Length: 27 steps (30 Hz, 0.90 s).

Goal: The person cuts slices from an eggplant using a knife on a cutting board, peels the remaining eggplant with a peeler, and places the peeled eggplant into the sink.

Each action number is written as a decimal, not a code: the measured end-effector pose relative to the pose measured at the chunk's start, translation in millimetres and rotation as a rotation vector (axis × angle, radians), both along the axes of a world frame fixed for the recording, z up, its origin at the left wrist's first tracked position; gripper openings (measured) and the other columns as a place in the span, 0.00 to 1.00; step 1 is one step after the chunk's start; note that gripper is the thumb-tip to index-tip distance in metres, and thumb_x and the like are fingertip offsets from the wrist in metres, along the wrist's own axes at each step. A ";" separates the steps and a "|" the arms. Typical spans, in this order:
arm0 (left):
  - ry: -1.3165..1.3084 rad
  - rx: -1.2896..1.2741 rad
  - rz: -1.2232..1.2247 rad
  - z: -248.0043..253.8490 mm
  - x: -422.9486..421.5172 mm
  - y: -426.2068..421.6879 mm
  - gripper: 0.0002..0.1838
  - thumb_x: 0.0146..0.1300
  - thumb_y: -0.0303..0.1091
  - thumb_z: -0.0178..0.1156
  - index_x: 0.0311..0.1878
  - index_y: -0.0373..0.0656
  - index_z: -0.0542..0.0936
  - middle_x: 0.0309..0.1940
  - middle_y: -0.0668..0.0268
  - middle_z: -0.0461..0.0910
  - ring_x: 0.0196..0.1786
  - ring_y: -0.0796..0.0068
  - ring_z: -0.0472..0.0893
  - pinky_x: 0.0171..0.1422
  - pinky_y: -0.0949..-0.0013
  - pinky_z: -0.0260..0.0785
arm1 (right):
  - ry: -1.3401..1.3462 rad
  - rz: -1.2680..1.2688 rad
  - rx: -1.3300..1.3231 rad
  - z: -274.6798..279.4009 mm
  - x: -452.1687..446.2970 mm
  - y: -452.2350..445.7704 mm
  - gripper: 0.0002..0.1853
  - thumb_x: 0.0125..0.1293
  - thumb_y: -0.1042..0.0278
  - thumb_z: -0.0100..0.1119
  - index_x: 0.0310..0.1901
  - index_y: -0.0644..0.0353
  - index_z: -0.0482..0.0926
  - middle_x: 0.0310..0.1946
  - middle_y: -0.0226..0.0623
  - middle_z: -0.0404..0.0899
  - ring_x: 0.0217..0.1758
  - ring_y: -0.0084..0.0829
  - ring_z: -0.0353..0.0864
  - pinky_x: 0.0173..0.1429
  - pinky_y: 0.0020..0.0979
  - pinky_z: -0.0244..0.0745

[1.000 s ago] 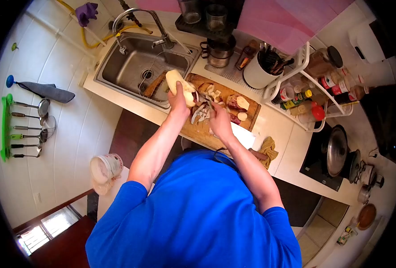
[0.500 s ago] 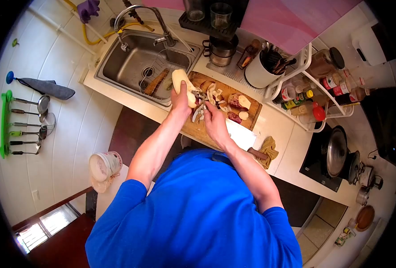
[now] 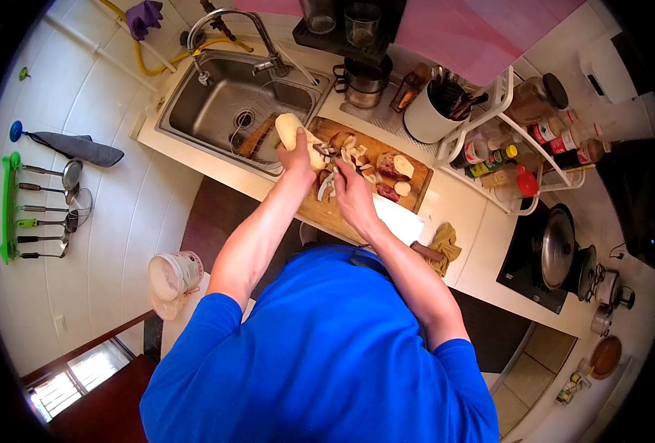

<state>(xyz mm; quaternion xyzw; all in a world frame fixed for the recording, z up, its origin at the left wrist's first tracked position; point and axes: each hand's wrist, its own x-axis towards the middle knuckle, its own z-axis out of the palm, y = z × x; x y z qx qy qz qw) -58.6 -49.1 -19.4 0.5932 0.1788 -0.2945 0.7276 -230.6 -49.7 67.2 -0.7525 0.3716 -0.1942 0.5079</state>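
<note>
My left hand is wrapped round a pale, mostly peeled root vegetable, holding it over the left edge of a wooden cutting board. Fingers closed, my right hand grips a small metal peeler against the vegetable's right end. Peelings lie strewn over the board. Beyond them are a cut piece with red-purple skin and a smaller reddish piece. A cleaver rests flat at the board's near right, its brown handle pointing right.
Left of the board is a steel sink with a faucet. A yellow-brown cloth lies right of the cleaver. Behind stand a pot and a utensil holder. A bottle rack and a lidded pan are farther right.
The vegetable in my left hand first rose slightly, then shifted back left. My right hand with the peeler has moved left and up toward it.
</note>
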 end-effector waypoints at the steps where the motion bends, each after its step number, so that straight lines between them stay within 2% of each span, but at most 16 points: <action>1: -0.039 0.003 -0.026 -0.3 -0.3 -0.1 0.36 0.69 0.48 0.68 0.71 0.42 0.63 0.60 0.54 0.77 0.54 0.60 0.83 0.50 0.54 0.81 | 0.000 0.001 0.000 -3.2 -1.3 1.4 0.20 0.76 0.69 0.50 0.65 0.68 0.74 0.51 0.67 0.81 0.54 0.61 0.82 0.57 0.50 0.76; 3: -0.078 0.006 -0.047 -0.1 1.4 -0.1 0.36 0.70 0.48 0.68 0.71 0.41 0.62 0.60 0.53 0.77 0.54 0.60 0.83 0.49 0.55 0.81 | -0.011 0.028 -0.140 -8.1 -7.6 9.3 0.20 0.76 0.69 0.49 0.64 0.68 0.74 0.47 0.68 0.81 0.51 0.62 0.83 0.55 0.51 0.77; 6: 0.187 0.041 0.097 24.2 6.5 4.1 0.39 0.69 0.52 0.68 0.73 0.46 0.60 0.62 0.54 0.76 0.53 0.54 0.84 0.48 0.46 0.84 | 0.171 0.122 0.004 -18.0 -34.5 17.2 0.19 0.76 0.69 0.49 0.64 0.67 0.75 0.42 0.67 0.82 0.48 0.62 0.84 0.52 0.51 0.77; 7: 0.189 0.036 0.098 22.8 12.5 3.1 0.39 0.69 0.52 0.68 0.73 0.46 0.60 0.62 0.54 0.76 0.53 0.54 0.84 0.48 0.46 0.84 | 0.173 0.124 -0.001 -30.8 -42.5 19.4 0.19 0.76 0.69 0.49 0.64 0.67 0.75 0.42 0.67 0.82 0.48 0.62 0.84 0.52 0.51 0.77; 9: 0.263 0.063 0.022 15.4 24.3 6.1 0.41 0.67 0.55 0.68 0.75 0.51 0.59 0.64 0.55 0.74 0.54 0.51 0.83 0.49 0.41 0.84 | 0.147 0.046 -0.017 -40.6 -50.0 25.7 0.19 0.76 0.68 0.50 0.65 0.61 0.77 0.34 0.62 0.82 0.37 0.53 0.85 0.44 0.44 0.76; 10: 0.213 -0.012 -0.005 9.5 25.6 8.4 0.44 0.67 0.55 0.68 0.76 0.47 0.57 0.64 0.54 0.74 0.57 0.54 0.82 0.51 0.46 0.83 | 0.158 0.025 0.035 -33.8 -49.0 22.8 0.20 0.76 0.68 0.49 0.65 0.61 0.77 0.32 0.58 0.82 0.33 0.47 0.83 0.42 0.42 0.76; 11: 0.210 -0.009 0.000 3.7 24.9 9.7 0.44 0.67 0.55 0.68 0.76 0.47 0.57 0.64 0.54 0.74 0.57 0.54 0.82 0.51 0.46 0.83 | 0.155 0.030 0.038 -27.4 -45.5 19.3 0.20 0.76 0.68 0.49 0.65 0.61 0.77 0.32 0.58 0.82 0.33 0.47 0.83 0.42 0.42 0.76; 13: 0.065 0.038 0.007 2.1 19.9 6.2 0.42 0.68 0.53 0.68 0.74 0.42 0.59 0.63 0.53 0.74 0.57 0.57 0.82 0.53 0.52 0.82 | 0.158 0.021 0.078 -4.4 -29.8 7.2 0.20 0.76 0.67 0.50 0.65 0.64 0.75 0.40 0.65 0.83 0.45 0.62 0.85 0.49 0.49 0.78; 14: 0.031 0.035 -0.037 2.8 17.1 7.2 0.38 0.70 0.49 0.67 0.71 0.39 0.60 0.62 0.53 0.75 0.54 0.59 0.83 0.52 0.58 0.81 | 0.035 0.000 -0.039 -21.4 -23.1 3.2 0.20 0.75 0.67 0.51 0.65 0.63 0.76 0.33 0.57 0.83 0.34 0.45 0.83 0.44 0.40 0.76; 17: -0.106 -0.071 -0.128 20.1 -4.7 11.4 0.36 0.72 0.47 0.65 0.72 0.39 0.60 0.61 0.53 0.76 0.53 0.58 0.83 0.51 0.59 0.81 | -0.053 -0.025 -0.163 -27.9 -3.7 -6.7 0.20 0.75 0.68 0.52 0.64 0.65 0.77 0.36 0.58 0.83 0.36 0.44 0.84 0.45 0.39 0.76; 19: -0.094 -0.049 -0.126 21.9 -5.4 8.1 0.35 0.72 0.47 0.65 0.71 0.39 0.61 0.60 0.53 0.77 0.52 0.59 0.84 0.51 0.59 0.81 | 0.031 -0.014 -0.083 -20.9 -3.1 -7.1 0.20 0.75 0.67 0.51 0.63 0.66 0.77 0.38 0.59 0.84 0.37 0.43 0.84 0.47 0.39 0.77; 21: -0.081 -0.025 -0.112 21.5 -3.6 9.4 0.34 0.72 0.47 0.65 0.70 0.39 0.62 0.59 0.54 0.78 0.52 0.59 0.84 0.51 0.60 0.81 | -0.068 -0.017 -0.121 -37.8 -10.7 4.2 0.20 0.76 0.65 0.51 0.63 0.66 0.78 0.36 0.58 0.84 0.37 0.39 0.85 0.46 0.39 0.78; 22: -0.037 0.000 -0.047 20.7 0.6 10.5 0.32 0.72 0.47 0.66 0.68 0.39 0.64 0.58 0.54 0.78 0.50 0.60 0.84 0.50 0.59 0.81 | -0.069 -0.016 -0.121 -40.5 -21.1 12.9 0.20 0.76 0.65 0.51 0.63 0.66 0.78 0.36 0.58 0.84 0.37 0.39 0.85 0.46 0.39 0.78; 24: 0.098 0.023 0.066 21.4 19.5 5.5 0.29 0.71 0.46 0.67 0.64 0.39 0.67 0.56 0.54 0.79 0.47 0.61 0.84 0.48 0.59 0.81 | 0.106 0.065 0.048 -43.2 -45.0 21.4 0.20 0.75 0.66 0.51 0.64 0.64 0.77 0.44 0.64 0.84 0.49 0.58 0.85 0.56 0.47 0.77; 25: 0.104 0.023 0.071 12.3 25.2 6.2 0.29 0.71 0.46 0.67 0.64 0.39 0.67 0.56 0.54 0.79 0.47 0.61 0.84 0.48 0.59 0.81 | 0.112 0.070 0.047 -47.6 -49.5 18.5 0.20 0.75 0.66 0.51 0.64 0.64 0.77 0.44 0.64 0.84 0.49 0.58 0.85 0.56 0.47 0.77; 27: -0.174 0.036 -0.101 -3.7 32.9 11.3 0.30 0.70 0.46 0.67 0.65 0.39 0.67 0.56 0.54 0.79 0.48 0.61 0.84 0.48 0.60 0.80 | 0.107 -0.028 0.131 -55.7 -51.3 11.5 0.20 0.75 0.67 0.51 0.65 0.64 0.76 0.39 0.61 0.84 0.42 0.54 0.86 0.51 0.45 0.78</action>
